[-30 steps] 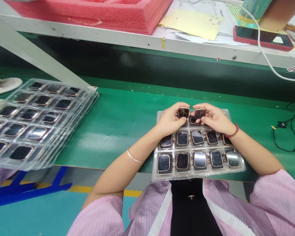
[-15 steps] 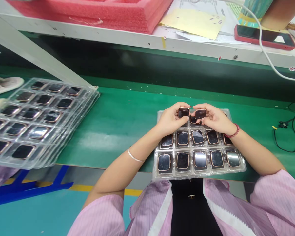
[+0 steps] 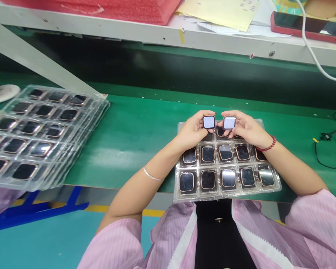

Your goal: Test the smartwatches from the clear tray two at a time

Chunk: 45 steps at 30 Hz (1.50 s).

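Observation:
Between the fingers of my left hand (image 3: 194,125) is a smartwatch (image 3: 208,122) without a strap, its square screen lit pale. My right hand (image 3: 248,129) grips a second smartwatch (image 3: 229,123), also strapless, with a bright whitish screen. The two watches are held up side by side, a small gap apart. Below them lies a clear plastic tray (image 3: 198,167), whose pockets hold several dark-screened watches with gold-coloured rims. My hands hide part of the tray's back row.
At left, a stack of clear trays (image 3: 49,157) holds more watches on the green bench (image 3: 126,149). A white shelf (image 3: 145,35) crosses above, bearing red foam (image 3: 145,9), papers and a phone (image 3: 308,28). A black cable (image 3: 322,160) lies at right.
Both watch screens were dark and now glow whitish. My hands have raised the watches slightly and tilted the screens towards me. The camera view has shifted a little.

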### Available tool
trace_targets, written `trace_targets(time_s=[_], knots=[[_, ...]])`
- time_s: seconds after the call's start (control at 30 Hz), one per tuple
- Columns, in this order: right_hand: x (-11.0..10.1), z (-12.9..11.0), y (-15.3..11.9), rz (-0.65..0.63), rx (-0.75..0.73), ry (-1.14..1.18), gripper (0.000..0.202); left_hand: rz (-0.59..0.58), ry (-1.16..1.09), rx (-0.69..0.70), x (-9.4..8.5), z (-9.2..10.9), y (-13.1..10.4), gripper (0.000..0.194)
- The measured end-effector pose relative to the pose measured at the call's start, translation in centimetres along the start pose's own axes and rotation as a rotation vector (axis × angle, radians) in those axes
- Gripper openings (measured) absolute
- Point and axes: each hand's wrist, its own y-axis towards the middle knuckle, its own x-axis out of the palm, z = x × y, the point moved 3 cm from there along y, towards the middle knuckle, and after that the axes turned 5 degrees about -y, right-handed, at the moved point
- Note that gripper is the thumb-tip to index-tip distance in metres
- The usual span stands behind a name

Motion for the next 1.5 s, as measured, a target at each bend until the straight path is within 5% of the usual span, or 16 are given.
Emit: trace_targets(time_s=[0.47,0.97,1.5], knots=[[0.28,-0.56,-0.24,-0.012,-0.028,-0.093,0.041,0.024,0.027,0.034,0.28,0.11,-0.19,0.044],[0.52,-0.94,-0.44,-0.018,-0.035,-0.14,0.039,0.03,0.064,0.067,0.3,0.14,-0.33,0.051],[0.51,-0.7,-0.33,-0.019,-0.022,-0.09,0.034,0.073,-0.003,0.037,0.2,0.03,-0.06,0.028]])
